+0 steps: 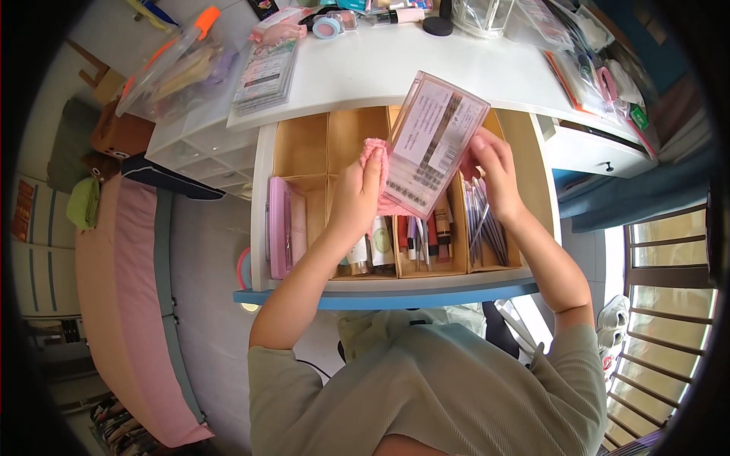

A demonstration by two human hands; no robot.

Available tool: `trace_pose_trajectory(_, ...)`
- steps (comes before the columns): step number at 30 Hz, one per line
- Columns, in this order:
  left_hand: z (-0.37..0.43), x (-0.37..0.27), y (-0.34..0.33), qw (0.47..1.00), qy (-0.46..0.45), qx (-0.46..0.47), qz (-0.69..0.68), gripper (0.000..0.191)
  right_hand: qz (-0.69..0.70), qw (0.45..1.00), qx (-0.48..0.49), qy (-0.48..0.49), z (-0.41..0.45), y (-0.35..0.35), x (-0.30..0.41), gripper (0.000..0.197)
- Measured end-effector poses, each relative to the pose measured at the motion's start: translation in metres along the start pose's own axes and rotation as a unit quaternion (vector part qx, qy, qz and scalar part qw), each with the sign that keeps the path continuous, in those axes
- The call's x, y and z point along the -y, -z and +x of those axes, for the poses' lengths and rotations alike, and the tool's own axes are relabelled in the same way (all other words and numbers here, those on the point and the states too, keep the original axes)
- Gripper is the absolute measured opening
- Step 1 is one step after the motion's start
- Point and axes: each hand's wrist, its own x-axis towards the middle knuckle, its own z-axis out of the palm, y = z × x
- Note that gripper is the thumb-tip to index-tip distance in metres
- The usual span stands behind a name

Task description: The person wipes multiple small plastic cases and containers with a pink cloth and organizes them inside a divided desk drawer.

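A flat clear plastic case of false eyelashes (436,142), with a printed label, is tilted above the open drawer (422,282). My right hand (495,171) grips its right edge. In my left hand (365,191) is a pink fluffy cloth (383,171), pressed against the case's left edge. Below, cardboard compartments divide the drawer. A purple case (279,228) stands in the front left one. Cosmetic tubes (381,245), lip products (433,233) and slim brushes (487,228) lie in the others, partly hidden by my hands and the case.
On the white desk (353,74) stand a stack of clear cases (265,74), a blue compact (327,27) and a white lantern (482,17). A clear bin with orange handles (188,68) sits at the left, above clear drawers (199,151). A small white drawer (599,151) juts out at right.
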Motion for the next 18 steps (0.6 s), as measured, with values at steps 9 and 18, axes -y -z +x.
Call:
trace_pose_trajectory(9, 0.005, 0.011, 0.002, 0.996, 0.057, 0.011, -0.072, 0.049, 0.041, 0.994, -0.051, -0.092, 0.003, -0.008, -0.001, 0.025)
trace_pose_trajectory(18, 0.0, 0.005, 0.002, 0.919, 0.134, 0.094, -0.358, 0.046, 0.181, 0.961, -0.044, -0.203, 0.005, -0.008, -0.027, 0.026)
